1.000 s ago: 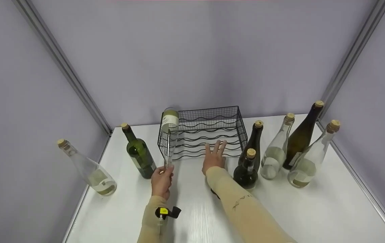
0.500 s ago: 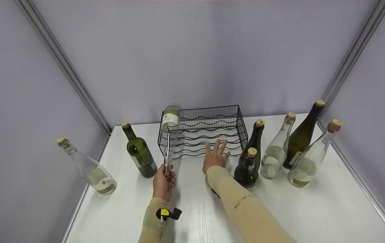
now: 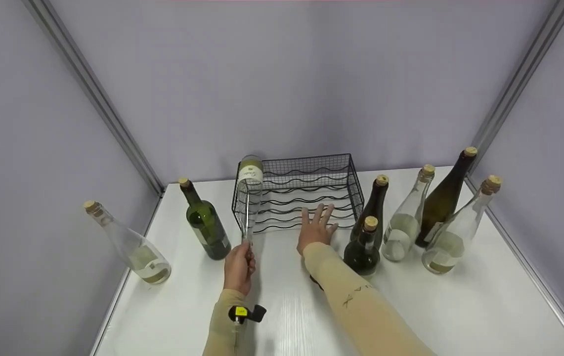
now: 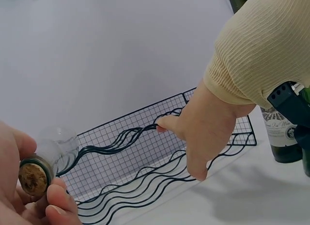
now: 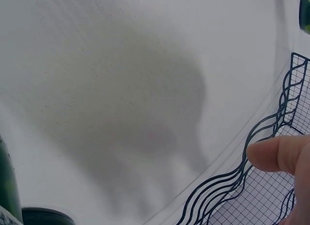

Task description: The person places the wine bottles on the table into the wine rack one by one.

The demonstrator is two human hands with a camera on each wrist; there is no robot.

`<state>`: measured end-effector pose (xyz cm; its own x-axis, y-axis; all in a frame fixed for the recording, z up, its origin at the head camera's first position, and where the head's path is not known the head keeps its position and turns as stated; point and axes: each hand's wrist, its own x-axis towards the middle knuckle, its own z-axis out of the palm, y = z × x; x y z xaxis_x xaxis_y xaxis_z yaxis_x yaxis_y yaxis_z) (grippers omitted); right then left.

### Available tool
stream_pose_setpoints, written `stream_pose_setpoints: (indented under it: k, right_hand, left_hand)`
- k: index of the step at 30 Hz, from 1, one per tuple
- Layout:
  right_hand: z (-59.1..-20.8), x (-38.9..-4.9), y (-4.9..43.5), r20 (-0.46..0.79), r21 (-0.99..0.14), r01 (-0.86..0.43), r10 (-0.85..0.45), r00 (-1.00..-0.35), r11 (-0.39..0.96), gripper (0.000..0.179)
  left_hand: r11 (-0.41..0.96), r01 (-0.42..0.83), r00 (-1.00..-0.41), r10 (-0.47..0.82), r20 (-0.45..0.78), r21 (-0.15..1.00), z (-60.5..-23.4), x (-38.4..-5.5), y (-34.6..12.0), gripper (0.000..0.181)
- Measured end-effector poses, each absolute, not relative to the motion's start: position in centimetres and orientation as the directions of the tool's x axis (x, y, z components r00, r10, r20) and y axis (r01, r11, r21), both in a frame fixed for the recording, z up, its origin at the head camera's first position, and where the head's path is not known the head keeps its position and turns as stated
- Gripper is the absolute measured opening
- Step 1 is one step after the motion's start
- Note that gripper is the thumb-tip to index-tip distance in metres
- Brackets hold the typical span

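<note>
A clear glass bottle (image 3: 252, 198) with a pale label lies in the leftmost slot of the black wire bottle rack (image 3: 306, 195), its base toward the back wall. My left hand (image 3: 238, 268) grips its neck at the front; the left wrist view shows the cork (image 4: 34, 179) between curled fingers and thumb. Over the rack's front edge, right of the middle, my right hand (image 3: 315, 231) rests with fingers spread. In the right wrist view a fingertip (image 5: 264, 154) overlaps the rack's wavy front wires.
A green bottle (image 3: 207, 227) and a clear bottle (image 3: 138, 252) stand left of the rack. To its right are two dark bottles (image 3: 361, 253), two clear bottles (image 3: 403, 225) and a tall brown bottle (image 3: 444, 202). Walls rise behind and on both sides of the white table (image 3: 286, 306).
My left fingers opened around the bottle's neck half a second ago and have closed on it again. The bottle stays in its slot; my right hand has hardly moved.
</note>
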<state>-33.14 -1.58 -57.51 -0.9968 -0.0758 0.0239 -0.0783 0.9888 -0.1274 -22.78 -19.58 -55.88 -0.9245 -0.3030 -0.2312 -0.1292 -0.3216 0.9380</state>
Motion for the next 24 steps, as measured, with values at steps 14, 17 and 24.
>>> stream_pose_setpoints:
  k: [14, 17, 24]
  right_hand:
    - [-57.5, -33.2, -1.5, 0.028, -0.136, -0.085, -0.082, -0.996, 0.987, 0.099]
    - [-57.2, -33.1, -1.5, 0.014, -0.134, -0.079, -0.078, -0.997, 0.988, 0.098]
    - [-54.6, -32.1, -2.6, -0.050, -0.204, -0.081, -0.093, -0.994, 0.976, 0.095]
  left_hand:
    - [-0.280, -0.102, -0.918, -0.342, -0.199, 0.954, -56.4, -22.8, -19.4, 0.033]
    - [-0.288, -0.090, -0.926, -0.329, -0.187, 0.953, -56.5, -22.6, -19.3, 0.037]
    - [-0.327, -0.088, -0.950, -0.255, -0.177, 0.941, -56.8, -21.4, -18.9, 0.053]
